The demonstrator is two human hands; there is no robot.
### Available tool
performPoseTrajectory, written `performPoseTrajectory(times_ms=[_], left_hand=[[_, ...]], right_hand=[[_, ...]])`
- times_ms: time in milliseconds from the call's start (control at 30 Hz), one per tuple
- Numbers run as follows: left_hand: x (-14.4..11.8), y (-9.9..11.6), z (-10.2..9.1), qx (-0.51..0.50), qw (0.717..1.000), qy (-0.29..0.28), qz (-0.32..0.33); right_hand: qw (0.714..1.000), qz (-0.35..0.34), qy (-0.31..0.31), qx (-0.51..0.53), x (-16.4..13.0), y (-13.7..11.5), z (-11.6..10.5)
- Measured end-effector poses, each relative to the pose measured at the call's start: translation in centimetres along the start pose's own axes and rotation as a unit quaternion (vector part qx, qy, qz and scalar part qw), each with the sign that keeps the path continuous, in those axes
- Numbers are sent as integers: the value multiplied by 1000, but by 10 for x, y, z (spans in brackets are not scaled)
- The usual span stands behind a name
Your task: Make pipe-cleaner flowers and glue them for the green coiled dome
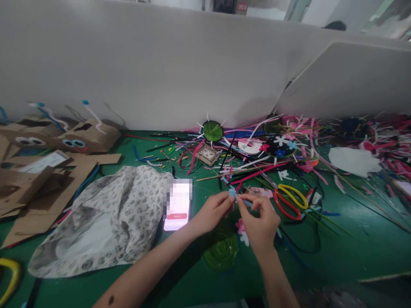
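Between my two hands is a small light-blue flower [232,193], apparently made of fuzzy craft stem or felt. My left hand [215,210] pinches it from the left with thumb and forefinger. From the right, my right hand [260,219] closes its thumb and forefinger on the flower's near edge. Just below my hands lie a pink flower [240,225] and a white flower [244,238]. A green coiled disc [221,249] rests on the table under my left wrist. Part of the blue flower is hidden by my fingertips.
Red-and-yellow-handled scissors [290,202] lie right of my hands. A lit phone [177,205] and patterned cloth [128,214] are at left, beside cardboard pieces [58,184]. Behind are pipe cleaners, a green disc [212,131] and a black flowered disc [281,146], against a grey partition [160,68].
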State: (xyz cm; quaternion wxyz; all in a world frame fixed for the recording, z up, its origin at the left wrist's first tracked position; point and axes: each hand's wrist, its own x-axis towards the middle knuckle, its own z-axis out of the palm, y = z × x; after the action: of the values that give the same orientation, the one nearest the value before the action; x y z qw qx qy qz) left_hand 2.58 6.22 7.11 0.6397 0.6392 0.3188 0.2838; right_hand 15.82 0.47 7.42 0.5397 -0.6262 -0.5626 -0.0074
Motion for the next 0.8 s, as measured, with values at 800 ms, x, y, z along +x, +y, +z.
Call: performPoseTrajectory(times_ms=[800], left_hand=[[-1,-7,9,-38,995,92,-2]], right_hand=[[998,41,-35,23,-15,-12,0]])
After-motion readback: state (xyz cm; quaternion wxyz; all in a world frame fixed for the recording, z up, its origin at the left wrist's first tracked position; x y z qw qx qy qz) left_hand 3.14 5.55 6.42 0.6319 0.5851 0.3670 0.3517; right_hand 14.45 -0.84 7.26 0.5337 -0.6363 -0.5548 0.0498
